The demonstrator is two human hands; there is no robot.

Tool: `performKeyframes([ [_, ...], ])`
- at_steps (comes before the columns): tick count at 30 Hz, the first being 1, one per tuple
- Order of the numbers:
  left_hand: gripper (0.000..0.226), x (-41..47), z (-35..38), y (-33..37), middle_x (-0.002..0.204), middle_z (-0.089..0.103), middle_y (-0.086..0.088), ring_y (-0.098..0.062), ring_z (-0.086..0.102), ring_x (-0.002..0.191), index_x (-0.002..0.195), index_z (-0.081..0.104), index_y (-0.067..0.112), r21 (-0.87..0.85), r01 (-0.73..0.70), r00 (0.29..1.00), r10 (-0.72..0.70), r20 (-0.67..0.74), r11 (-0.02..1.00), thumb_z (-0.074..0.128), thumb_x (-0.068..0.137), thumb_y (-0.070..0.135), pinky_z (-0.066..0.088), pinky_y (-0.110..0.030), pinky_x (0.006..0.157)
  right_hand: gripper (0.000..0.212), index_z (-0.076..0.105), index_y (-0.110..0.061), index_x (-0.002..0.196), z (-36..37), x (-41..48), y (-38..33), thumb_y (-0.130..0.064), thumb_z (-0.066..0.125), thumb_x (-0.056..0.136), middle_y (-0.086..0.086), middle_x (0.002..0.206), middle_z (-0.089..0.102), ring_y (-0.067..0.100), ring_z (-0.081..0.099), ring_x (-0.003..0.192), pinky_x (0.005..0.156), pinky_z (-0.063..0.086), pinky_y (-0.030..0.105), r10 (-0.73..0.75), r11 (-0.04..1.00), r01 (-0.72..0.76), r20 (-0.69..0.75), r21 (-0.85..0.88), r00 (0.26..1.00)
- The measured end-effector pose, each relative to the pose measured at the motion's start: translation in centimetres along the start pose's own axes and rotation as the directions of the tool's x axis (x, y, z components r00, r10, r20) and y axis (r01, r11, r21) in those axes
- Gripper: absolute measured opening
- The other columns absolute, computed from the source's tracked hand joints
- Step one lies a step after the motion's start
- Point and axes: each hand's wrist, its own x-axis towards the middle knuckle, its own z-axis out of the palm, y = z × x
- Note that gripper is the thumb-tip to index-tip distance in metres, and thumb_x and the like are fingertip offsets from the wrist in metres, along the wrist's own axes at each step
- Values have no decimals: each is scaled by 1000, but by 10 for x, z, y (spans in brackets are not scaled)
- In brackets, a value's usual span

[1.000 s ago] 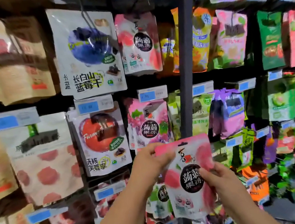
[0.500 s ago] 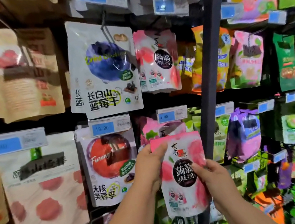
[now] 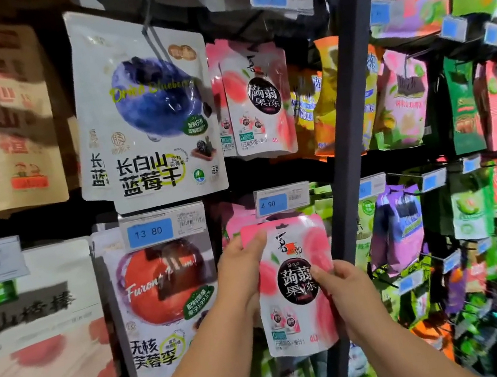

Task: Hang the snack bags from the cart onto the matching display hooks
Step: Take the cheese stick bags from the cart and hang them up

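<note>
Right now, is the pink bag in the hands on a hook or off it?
Off it. The left hand and right hand hold the pink bag upright, and its hang hole shows no hook through it.

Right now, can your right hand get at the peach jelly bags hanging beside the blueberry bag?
Probably yes: nothing covers the peach jelly bags above the right hand. Both it and the left hand grip the held bag, though.

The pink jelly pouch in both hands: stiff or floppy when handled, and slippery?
Probably fairly stiff: the pink pouch looks flat though the left hand pinches only its top corner and the right hand its side. Its glossy film shows glare, so likely slippery.
</note>
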Motion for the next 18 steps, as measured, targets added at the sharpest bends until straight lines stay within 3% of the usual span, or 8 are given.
performKeyframes([
  [2,5,3,-4,-3,98,75,-6,-29,70,97,92,71,24,15,4,1000,-4,15,1000,67,90,24,51,-51,94,13,70,-5,88,-2,-1,1,-18,67,90,13,86,75,34,72,85,84,56,56,-8,1000,8,-2,2,1000],
  [4,7,3,-7,-5,101,75,-2,-26,68,99,95,69,28,67,6,999,-9,42,998,66,90,29,49,-51,96,14,69,-4,86,-4,-3,1,-17,67,90,15,85,74,37,71,85,83,56,56,-27,1000,27,-18,2,999],
  [7,6,1,-10,-9,99,73,5,-15,66,96,96,66,31,118,-26,996,16,92,993,63,91,33,51,-38,86,15,68,-8,79,-7,-5,3,-20,70,88,19,85,72,40,70,87,82,56,55,-62,998,63,-40,21,997],
  [11,8,-5,-10,-10,91,71,9,-10,65,91,89,65,30,151,-59,991,40,125,987,59,94,27,48,-30,79,42,63,-9,77,-11,-10,5,-49,72,67,30,85,64,43,65,80,78,54,55,-111,994,110,-59,-9,992],
  [15,13,-11,-1,-2,101,75,0,-22,69,100,103,68,25,172,-93,985,64,163,981,58,95,26,52,-45,93,29,63,-9,78,-14,-10,-3,-35,73,79,33,91,63,51,63,90,82,51,63,-142,988,145,-73,44,987],
  [18,11,-15,12,13,98,75,1,-18,70,95,103,66,24,158,-123,985,101,140,980,57,95,24,55,-40,89,15,68,-16,76,-13,-7,-19,-27,71,85,27,88,68,47,66,88,82,54,63,-175,981,178,-56,72,983],
])
